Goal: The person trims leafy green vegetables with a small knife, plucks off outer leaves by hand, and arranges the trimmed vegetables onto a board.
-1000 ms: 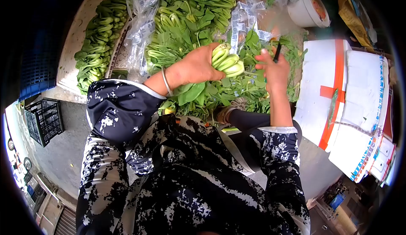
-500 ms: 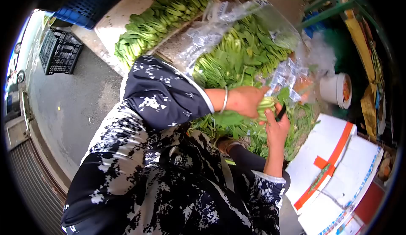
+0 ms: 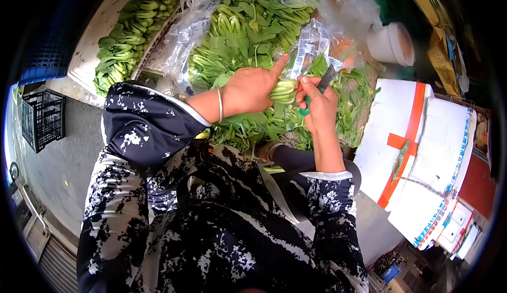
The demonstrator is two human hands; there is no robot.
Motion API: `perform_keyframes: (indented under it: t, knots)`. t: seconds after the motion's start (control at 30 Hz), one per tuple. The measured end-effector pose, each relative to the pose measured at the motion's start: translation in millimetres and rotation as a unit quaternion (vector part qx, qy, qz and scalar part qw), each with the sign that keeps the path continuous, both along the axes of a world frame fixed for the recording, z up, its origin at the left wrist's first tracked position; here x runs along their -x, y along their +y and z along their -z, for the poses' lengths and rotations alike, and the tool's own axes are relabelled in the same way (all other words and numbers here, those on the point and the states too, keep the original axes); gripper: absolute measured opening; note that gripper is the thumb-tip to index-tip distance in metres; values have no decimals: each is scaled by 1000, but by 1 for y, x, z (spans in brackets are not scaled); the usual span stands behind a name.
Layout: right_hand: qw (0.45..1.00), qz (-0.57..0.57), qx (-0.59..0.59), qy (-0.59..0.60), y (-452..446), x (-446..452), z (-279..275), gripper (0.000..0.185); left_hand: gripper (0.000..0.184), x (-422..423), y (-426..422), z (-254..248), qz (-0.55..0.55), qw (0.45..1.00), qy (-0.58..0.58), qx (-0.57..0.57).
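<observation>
My left hand (image 3: 251,90), with a bangle at the wrist, is closed around a small bok choy (image 3: 285,91), its index finger stretched out. The pale green stalks point toward my right hand (image 3: 319,100). That hand grips a small knife (image 3: 328,76) with a dark blade angled up and away and a bit of green handle showing below the fingers. Its thumb and fingertips are beside the bok choy's end; whether they touch it I cannot tell. Behind the hands, a heap of bok choy (image 3: 248,29) lies in an opened clear plastic bag (image 3: 182,45).
Loose leaves and trimmings (image 3: 343,108) cover the ground below my hands. A row of bok choy (image 3: 134,34) lies on a board at the left. White foam boxes (image 3: 391,113) with red tape stand at the right, a white bucket (image 3: 383,45) behind. A black crate (image 3: 43,117) is far left.
My view has swung, so the surroundings sit further left and higher. My left index finger now sticks out away from the bok choy, and the knife blade shows more fully.
</observation>
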State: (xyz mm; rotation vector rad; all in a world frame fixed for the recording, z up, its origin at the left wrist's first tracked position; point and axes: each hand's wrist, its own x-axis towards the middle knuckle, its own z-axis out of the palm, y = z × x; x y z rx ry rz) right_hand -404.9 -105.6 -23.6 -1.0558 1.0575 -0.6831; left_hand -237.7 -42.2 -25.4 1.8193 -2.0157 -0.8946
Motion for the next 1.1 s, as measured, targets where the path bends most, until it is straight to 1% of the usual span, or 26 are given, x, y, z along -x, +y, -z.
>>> perform_keyframes:
  t: [0.07, 0.13, 0.2, 0.23, 0.27, 0.3, 0.33, 0.37, 0.4, 0.43, 0.47, 0.5, 0.53, 0.57, 0.6, 0.63, 0.67, 0.7, 0.73, 0.77, 0.8, 0.83, 0.87, 0.93, 1.03, 1.1]
  knots:
    - [999, 38, -12, 14, -1, 2, 0, 20, 97, 2, -1, 0, -34, 999, 28, -3]
    - [999, 17, -1, 50, 3, 1, -1, 21, 97, 3, -3, 2, -35, 999, 20, -1]
    - [971, -59, 174, 152, 10, -2, 6, 24, 97, 3, -3, 0, -40, 999, 3, 1]
    - [967, -56, 190, 162, 14, -7, 2, 25, 97, 3, -2, -2, -38, 999, 3, -2]
    - [967, -52, 189, 162, 14, -5, 2, 25, 94, 2, -2, -5, -32, 999, 14, -28]
    - [991, -15, 91, 93, 8, -2, 2, 24, 91, 4, -5, -11, -19, 998, 27, -49]
    - [999, 28, 0, 23, -1, 6, -1, 23, 91, 6, -9, -15, -1, 999, 32, -39]
    - [996, 52, 6, 77, -8, 8, 1, 22, 92, 6, -8, -18, -27, 996, 48, -64]
    - [984, 52, 90, 146, -12, 11, 8, 25, 93, 4, -9, -18, -47, 993, 62, -86]
    - [969, 28, 109, 218, -13, 11, 4, 30, 93, 4, -9, -16, -66, 993, 76, -61]
    - [971, -18, 86, 224, -12, 11, -1, 35, 93, 3, -8, -10, -79, 992, 94, -34]
    - [983, -56, 25, 174, -10, 8, -1, 37, 91, 2, -8, -1, -90, 985, 148, 5]
    - [986, -111, 7, 122, -6, 9, -3, 42, 90, 2, -7, 7, -96, 973, 208, 38]
    - [986, -143, 29, 83, 0, 5, -7, 48, 85, 1, -8, 4, -102, 940, 323, -49]
    - [979, -182, 61, 67, 2, 4, -18, 55, 83, 1, -7, 13, -89, 926, 364, -48]
    - [977, -174, 121, 16, 6, 5, -7, 59, 82, 2, -7, 20, -68, 919, 387, -19]
    - [965, -221, 121, 72, 3, 9, -19, 59, 83, 8, -8, -2, -59, 909, 406, -67]
    - [960, -242, 106, 87, 2, 11, -26, 58, 85, 4, -9, -1, -40, 904, 406, -125]
    - [960, -244, 113, 84, 3, 14, -31, 57, 88, 9, -5, -16, -31, 895, 427, -127]
    - [961, -247, 105, 71, 5, 17, -35, 57, 90, 4, -2, -13, -8, 925, 359, -123]
    - [962, -243, 112, 49, 8, 16, -31, 57, 94, -10, -2, 6, 21, 917, 366, -159]
    - [955, -265, 123, 53, 7, 14, -29, 56, 94, -8, 0, 4, 21, 908, 385, -163]
    - [959, -250, 128, 44, 10, 14, -29, 49, 94, -7, 0, 0, 19, 899, 403, -167]
    - [964, -240, 109, 32, 14, 15, -31, 43, 90, -7, -1, 2, 92, 939, 328, -43]
    - [966, -233, 103, 40, 16, 19, -30, 35, 86, -11, -2, 13, 82, 933, 330, -120]
    - [958, -240, 143, 60, 16, 20, -27, 37, 87, -3, -2, 7, 98, 931, 340, -85]
